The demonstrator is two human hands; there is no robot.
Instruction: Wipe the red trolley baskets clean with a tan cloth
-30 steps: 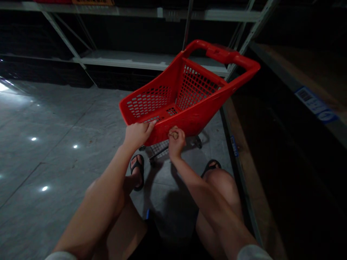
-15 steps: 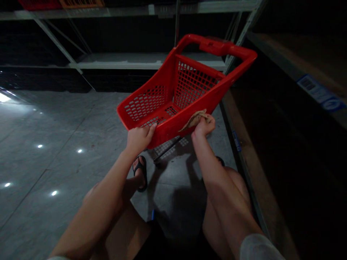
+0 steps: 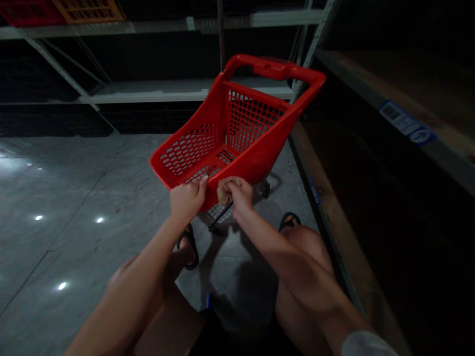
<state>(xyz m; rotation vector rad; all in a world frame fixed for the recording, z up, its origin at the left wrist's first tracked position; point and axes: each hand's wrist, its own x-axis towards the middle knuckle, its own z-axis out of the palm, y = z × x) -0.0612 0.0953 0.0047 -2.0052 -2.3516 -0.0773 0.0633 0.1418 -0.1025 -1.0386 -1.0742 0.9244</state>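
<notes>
A red plastic shopping cart (image 3: 260, 148) stands on the floor in front of me, its handle at the far right end. My left hand (image 3: 187, 200) is closed over the near rim of the cart's basket, thumb on the inner side. In my right hand (image 3: 242, 198) is a crumpled tan cloth (image 3: 224, 191), pressed against the outer side of the basket a little right of my left hand. Part of the cloth is hidden by my fingers. Below the basket, the metal frame and a wheel (image 3: 264, 189) show.
Behind the cart runs a metal shelf rack (image 3: 156, 96), with a red crate (image 3: 33, 14) and an orange crate (image 3: 91, 10) on its upper level. Close on my right is a dark shelf with a blue and white label (image 3: 406, 122). My sandalled feet (image 3: 189, 247) flank the cart's near end.
My right hand has slid the cloth left along the basket's outer side, toward my left hand. My left hand keeps its hold on the rim. The whole view has shifted slightly.
</notes>
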